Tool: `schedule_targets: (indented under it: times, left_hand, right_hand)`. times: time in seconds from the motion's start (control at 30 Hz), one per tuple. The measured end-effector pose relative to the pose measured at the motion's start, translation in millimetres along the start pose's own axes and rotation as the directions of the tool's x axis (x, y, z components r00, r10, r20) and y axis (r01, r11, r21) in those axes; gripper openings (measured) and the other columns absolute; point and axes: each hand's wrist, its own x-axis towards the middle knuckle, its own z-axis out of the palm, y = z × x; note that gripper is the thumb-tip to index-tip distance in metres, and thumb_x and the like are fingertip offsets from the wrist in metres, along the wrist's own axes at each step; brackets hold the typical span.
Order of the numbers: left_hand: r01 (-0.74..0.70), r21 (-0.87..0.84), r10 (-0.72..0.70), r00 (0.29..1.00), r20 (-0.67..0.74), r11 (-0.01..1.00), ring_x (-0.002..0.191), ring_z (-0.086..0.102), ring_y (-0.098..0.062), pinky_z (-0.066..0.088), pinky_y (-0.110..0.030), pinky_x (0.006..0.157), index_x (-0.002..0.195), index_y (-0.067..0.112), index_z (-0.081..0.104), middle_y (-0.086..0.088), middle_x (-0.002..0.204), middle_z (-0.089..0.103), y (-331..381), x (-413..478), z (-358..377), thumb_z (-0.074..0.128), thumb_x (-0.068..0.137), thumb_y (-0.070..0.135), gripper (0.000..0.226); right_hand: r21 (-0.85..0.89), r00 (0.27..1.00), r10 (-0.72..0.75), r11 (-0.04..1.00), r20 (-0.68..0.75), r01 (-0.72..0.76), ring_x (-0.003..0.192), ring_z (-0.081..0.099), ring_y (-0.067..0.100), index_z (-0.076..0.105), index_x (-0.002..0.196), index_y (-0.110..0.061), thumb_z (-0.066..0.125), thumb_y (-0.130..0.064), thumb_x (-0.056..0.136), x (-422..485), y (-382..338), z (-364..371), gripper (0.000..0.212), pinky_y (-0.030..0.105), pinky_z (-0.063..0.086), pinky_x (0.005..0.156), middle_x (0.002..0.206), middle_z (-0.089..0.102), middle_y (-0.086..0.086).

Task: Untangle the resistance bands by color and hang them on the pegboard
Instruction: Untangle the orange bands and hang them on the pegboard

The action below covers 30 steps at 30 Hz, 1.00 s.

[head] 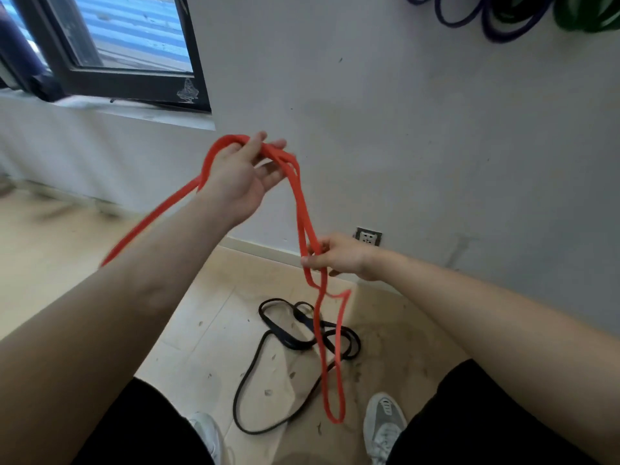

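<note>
The red band is up off the floor at the middle of the frame. The left hand holds its bunched top high, thumb hooked over the strands and the other fingers loosely spread beneath. One length trails off toward the lower left. Lower and to the right, the right hand pinches two hanging strands, and a long loop drops between the shoes.

That loop hangs in front of the black bands on the floor, and I cannot tell whether it is caught in them. It seems best to keep the left hand high and slide the right-hand pinch down slowly, feeling for twists. Purple bands and green bands already hang at the upper right.
</note>
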Motion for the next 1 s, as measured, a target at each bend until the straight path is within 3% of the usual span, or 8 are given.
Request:
schedule_targets:
  times: [0.13, 0.27, 0.4, 0.53, 0.7, 0.77, 0.83, 1.0]
  left_hand:
    - [0.056, 0.107, -0.039, 0.987, -0.154, 0.993, 0.089, 0.077, -0.03, 0.063, -0.038, 0.071, 0.109, 0.005, 0.054, -0.016, 0.106, 0.072, 9, 1, -35, 0.051, 0.106, 0.017, 0.012]
    - [0.291, 0.239, -0.197, 0.916, -0.35, 0.926, 0.065, 0.076, -0.024, 0.064, -0.031, 0.059, 0.1, 0.002, 0.058, -0.016, 0.089, 0.07, -7, 0, -82, 0.06, 0.102, 0.016, 0.015]
    - [0.439, 0.654, -0.231, 0.894, -0.384, 0.616, 0.046, 0.066, -0.018, 0.06, -0.027, 0.051, 0.105, -0.003, 0.067, -0.01, 0.069, 0.071, -26, -6, -110, 0.07, 0.095, 0.034, 0.038]
    - [0.419, 0.892, -0.397, 0.857, -0.328, 0.167, 0.06, 0.071, -0.019, 0.063, -0.029, 0.06, 0.097, 0.0, 0.073, -0.011, 0.081, 0.073, -28, -16, -112, 0.072, 0.085, 0.059, 0.06]
    - [0.304, 0.953, -0.361, 0.89, -0.278, 0.015, 0.085, 0.071, -0.027, 0.062, -0.036, 0.074, 0.111, 0.001, 0.067, -0.013, 0.104, 0.073, -35, -11, -115, 0.071, 0.085, 0.059, 0.064]
    - [0.183, 0.983, -0.256, 0.952, -0.17, 0.027, 0.093, 0.068, -0.027, 0.059, -0.038, 0.085, 0.117, 0.006, 0.069, -0.011, 0.113, 0.071, -39, -9, -112, 0.072, 0.088, 0.053, 0.055]
    - [0.061, 0.978, -0.227, 0.974, -0.013, 0.202, 0.103, 0.067, -0.018, 0.055, -0.038, 0.096, 0.121, 0.014, 0.07, -0.005, 0.119, 0.071, -42, -10, -99, 0.072, 0.091, 0.042, 0.041]
    - [-0.126, 0.858, -0.293, 0.907, 0.303, 0.498, 0.121, 0.062, -0.01, 0.047, -0.033, 0.104, 0.128, 0.022, 0.067, 0.006, 0.123, 0.072, -48, -27, -46, 0.06, 0.101, 0.024, 0.027]
  right_hand:
    - [-0.023, 0.985, -0.001, 1.0, -0.172, -0.003, 0.073, 0.063, 0.017, 0.06, 0.096, -0.016, 0.06, -0.02, 0.1, 7, -3, -19, 0.005, 0.029, 0.055, 0.063, 0.087, 0.064, 0.006]
    - [0.086, 0.835, -0.103, 0.981, -0.54, 0.177, 0.058, 0.061, 0.02, 0.063, 0.085, -0.01, 0.072, -0.015, 0.091, 1, -16, -51, 0.012, 0.031, 0.052, 0.051, 0.07, 0.06, 0.007]
    - [-0.016, 0.893, -0.212, 0.974, -0.396, 0.224, 0.061, 0.06, 0.014, 0.066, 0.087, -0.002, 0.083, -0.014, 0.081, -17, -23, -55, 0.022, 0.03, 0.055, 0.058, 0.072, 0.062, 0.008]
    - [0.087, 0.907, -0.228, 0.958, -0.354, 0.275, 0.069, 0.064, 0.019, 0.065, 0.08, -0.004, 0.078, -0.005, 0.083, -24, -30, -58, 0.013, 0.035, 0.059, 0.072, 0.074, 0.064, 0.009]
    - [0.204, 0.862, -0.18, 0.93, -0.474, 0.307, 0.068, 0.066, 0.023, 0.065, 0.09, 0.0, 0.074, -0.007, 0.087, -23, -32, -60, 0.012, 0.035, 0.061, 0.066, 0.079, 0.061, 0.014]
    - [0.087, 0.864, -0.202, 0.959, -0.461, 0.271, 0.068, 0.068, 0.023, 0.067, 0.09, 0.002, 0.074, -0.011, 0.089, -22, -33, -54, 0.014, 0.032, 0.06, 0.062, 0.078, 0.064, 0.014]
    - [-0.002, 0.886, -0.222, 0.97, -0.406, 0.242, 0.067, 0.068, 0.021, 0.069, 0.094, 0.003, 0.073, -0.017, 0.091, -22, -35, -47, 0.02, 0.03, 0.059, 0.061, 0.078, 0.067, 0.013]
    - [0.036, 0.916, -0.192, 0.975, -0.351, 0.218, 0.066, 0.065, 0.016, 0.074, 0.092, -0.001, 0.065, -0.031, 0.096, -26, -43, -42, 0.031, 0.029, 0.049, 0.062, 0.078, 0.073, 0.012]
